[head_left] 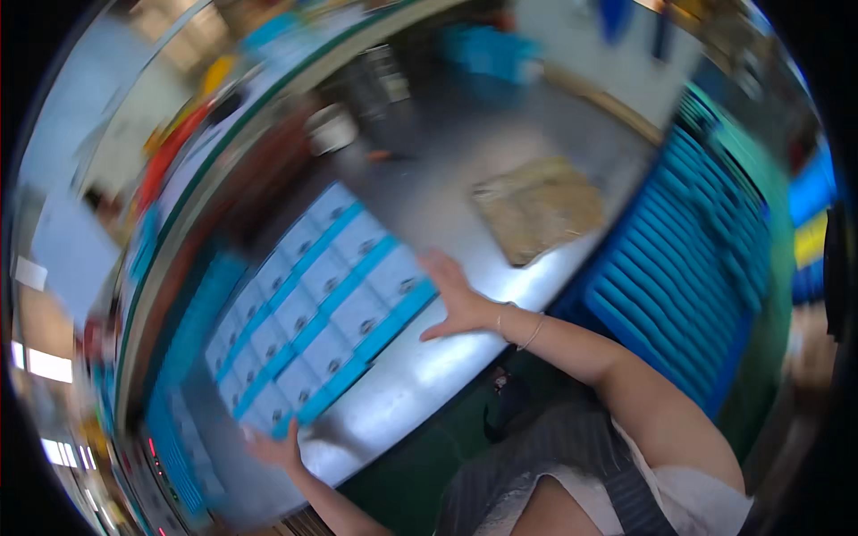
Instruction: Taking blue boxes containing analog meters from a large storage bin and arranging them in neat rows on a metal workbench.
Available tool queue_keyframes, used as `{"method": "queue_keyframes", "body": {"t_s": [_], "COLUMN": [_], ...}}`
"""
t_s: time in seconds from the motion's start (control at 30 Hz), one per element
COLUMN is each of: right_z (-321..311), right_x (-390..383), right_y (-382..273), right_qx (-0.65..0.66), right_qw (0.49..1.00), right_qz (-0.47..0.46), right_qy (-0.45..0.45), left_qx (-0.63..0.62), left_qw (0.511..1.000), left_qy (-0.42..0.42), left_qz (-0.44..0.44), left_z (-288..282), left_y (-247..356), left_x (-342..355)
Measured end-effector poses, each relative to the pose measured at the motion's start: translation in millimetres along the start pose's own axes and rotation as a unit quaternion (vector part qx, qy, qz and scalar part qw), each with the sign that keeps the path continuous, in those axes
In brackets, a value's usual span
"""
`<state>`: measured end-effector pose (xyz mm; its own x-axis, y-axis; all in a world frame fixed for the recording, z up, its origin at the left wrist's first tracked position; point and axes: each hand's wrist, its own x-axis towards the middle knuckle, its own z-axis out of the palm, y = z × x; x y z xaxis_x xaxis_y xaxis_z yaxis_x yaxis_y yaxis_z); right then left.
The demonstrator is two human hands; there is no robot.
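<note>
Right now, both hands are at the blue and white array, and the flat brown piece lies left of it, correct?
No, the side is wrong: the head view shows the flat brown piece right of the blue and white array. The rest stands.

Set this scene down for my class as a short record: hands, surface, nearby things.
Left hand: at the near-left corner of the blue tray, thumb apart
Right hand: at the tray's right end, fingers spread
Tray load: rows of white squares
Surface: shiny grey table
Beyond right hand: brown flat piece
Right side: blue ribbed stack
Unclear: grip firmness, from blur
</note>
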<state>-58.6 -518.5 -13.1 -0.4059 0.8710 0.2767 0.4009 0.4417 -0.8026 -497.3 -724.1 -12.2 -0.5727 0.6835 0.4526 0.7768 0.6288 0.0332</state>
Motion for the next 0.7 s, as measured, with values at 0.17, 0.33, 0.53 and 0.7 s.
{"method": "queue_keyframes", "body": {"t_s": [0.17,0.33,0.53,0.7], "right_z": [-66.6,-111.3,-176.3,-232.6], "right_x": [-73.4,-186.7,-284.0,-331.8], "right_y": [-2.3,22.4,36.2,52.2], "right_qx": [-0.068,-0.129,-0.341,-0.458], "right_qw": [0.997,0.936,0.742,0.652], "right_qz": [-0.027,0.219,0.409,0.463], "right_qy": [0.013,0.244,0.408,0.388], "left_qx": [-0.300,-0.471,-0.485,-0.440], "left_qw": [0.947,0.731,0.462,0.453], "left_qy": [0.041,-0.263,-0.271,-0.202], "left_qz": [0.102,0.419,0.691,0.748], "left_z": [0.7,-57.8,-82.5,-77.4], "left_y": [123.7,343.3,526.7,647.4], "left_x": [27.5,-42.1,-109.6,-175.5]}}
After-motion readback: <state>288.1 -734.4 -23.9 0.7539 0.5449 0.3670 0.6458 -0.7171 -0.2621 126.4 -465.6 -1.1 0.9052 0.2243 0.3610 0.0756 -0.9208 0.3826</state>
